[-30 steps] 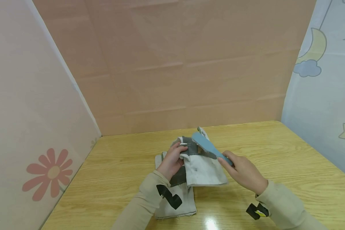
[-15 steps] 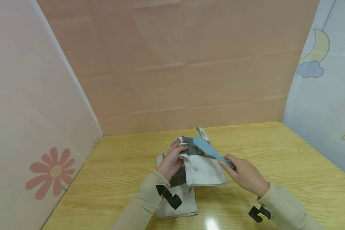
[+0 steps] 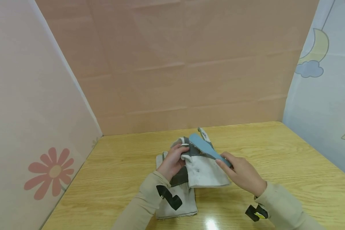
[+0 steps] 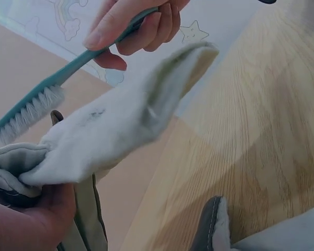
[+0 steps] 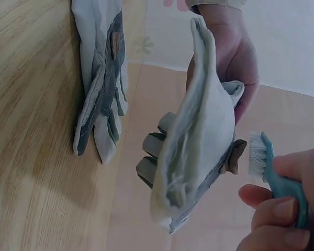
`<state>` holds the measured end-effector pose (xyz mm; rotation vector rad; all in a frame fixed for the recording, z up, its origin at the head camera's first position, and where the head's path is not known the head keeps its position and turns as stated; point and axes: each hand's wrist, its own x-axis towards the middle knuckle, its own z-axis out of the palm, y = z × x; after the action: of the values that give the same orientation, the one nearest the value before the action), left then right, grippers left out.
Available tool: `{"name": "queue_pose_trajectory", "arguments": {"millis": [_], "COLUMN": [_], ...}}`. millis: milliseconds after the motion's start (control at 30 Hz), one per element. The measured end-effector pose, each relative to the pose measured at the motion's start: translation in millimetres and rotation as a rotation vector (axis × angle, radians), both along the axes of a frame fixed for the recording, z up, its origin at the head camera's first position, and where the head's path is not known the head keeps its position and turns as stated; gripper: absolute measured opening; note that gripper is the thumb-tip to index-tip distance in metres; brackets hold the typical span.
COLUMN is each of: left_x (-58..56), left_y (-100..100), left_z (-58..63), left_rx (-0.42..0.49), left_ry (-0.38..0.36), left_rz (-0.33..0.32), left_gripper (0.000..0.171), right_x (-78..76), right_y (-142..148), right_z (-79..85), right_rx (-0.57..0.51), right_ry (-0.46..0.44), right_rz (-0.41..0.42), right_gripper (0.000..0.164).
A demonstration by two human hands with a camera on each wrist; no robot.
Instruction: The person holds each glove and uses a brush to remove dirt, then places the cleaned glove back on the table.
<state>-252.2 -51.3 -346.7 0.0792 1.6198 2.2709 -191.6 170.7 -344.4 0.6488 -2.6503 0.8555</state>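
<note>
My left hand point(image 3: 172, 161) grips a white and grey work glove point(image 3: 207, 171) by its grey part, with the cuff toward me, above the table. My right hand point(image 3: 242, 174) holds the handle of a light blue scrub brush point(image 3: 202, 145) over the glove's grey part. White bristles point(image 4: 34, 112) face the glove in the left wrist view. From the right wrist, a small gap shows between the brush point(image 5: 267, 162) and the held glove point(image 5: 212, 120). A second, matching glove point(image 3: 176, 201) lies on the table under the left hand, partly covered by it.
The wood-grain table point(image 3: 118, 172) runs back to a tan backdrop point(image 3: 175, 80). A pale panel with a flower point(image 3: 54, 171) stands at the left, and one with a moon point(image 3: 319, 46) at the right. Each sleeve carries a black wrist mount point(image 3: 169, 198).
The brush slid a little down and right, then back up and left across the grey part. The held glove has shifted slightly right. Both hands keep their hold.
</note>
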Motion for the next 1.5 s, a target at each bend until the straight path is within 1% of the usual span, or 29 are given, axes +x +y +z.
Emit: {"name": "queue_pose_trajectory", "arguments": {"millis": [133,300,400,567,700,833,1067,1167,1333,1500], "left_x": [0.6,0.1,-0.8,-1.6,-1.6,-2.3,-3.9,-4.3,-4.0,-4.8], "left_y": [0,-1,-2,-1,-1,0,0,-1,-4,-5], "left_z": [-0.1,0.6,0.2,-1.1,-2.6,-2.7,-2.8,-3.1,-2.6,-2.7], "left_rx": [0.003,0.014,0.021,0.021,-0.003,-0.007,0.024,0.021,-0.009,-0.014], "left_ry": [0.007,-0.001,0.002,0.015,0.02,0.017,0.028,0.027,0.029,0.037], "left_rz": [-0.005,0.004,-0.011,-0.045,-0.043,-0.042,-0.067,-0.065,-0.042,-0.056], "left_gripper": [0.058,0.063,0.063,0.058,0.052,0.048,0.043,0.043,0.042,0.043], "right_x": [-0.1,0.1,0.4,0.6,0.6,0.6,1.0,1.0,2.0,3.4], "right_y": [-1,1,2,2,3,3,2,2,6,10], "right_z": [-0.3,-1.5,-1.4,-1.4,-2.2,-2.0,-2.0,-2.4,-2.1,-2.5], "right_rx": [-0.003,0.009,0.018,0.027,0.03,0.026,0.004,0.006,0.017,0.028], "right_ry": [-0.018,-0.021,-0.019,-0.007,-0.006,-0.019,-0.024,-0.042,-0.083,-0.105], "right_rz": [0.0,-0.003,-0.006,-0.012,-0.012,-0.016,0.0,-0.003,-0.037,-0.052], "right_gripper": [0.016,0.016,0.016,0.016,0.014,0.014,0.016,0.017,0.019,0.024]}}
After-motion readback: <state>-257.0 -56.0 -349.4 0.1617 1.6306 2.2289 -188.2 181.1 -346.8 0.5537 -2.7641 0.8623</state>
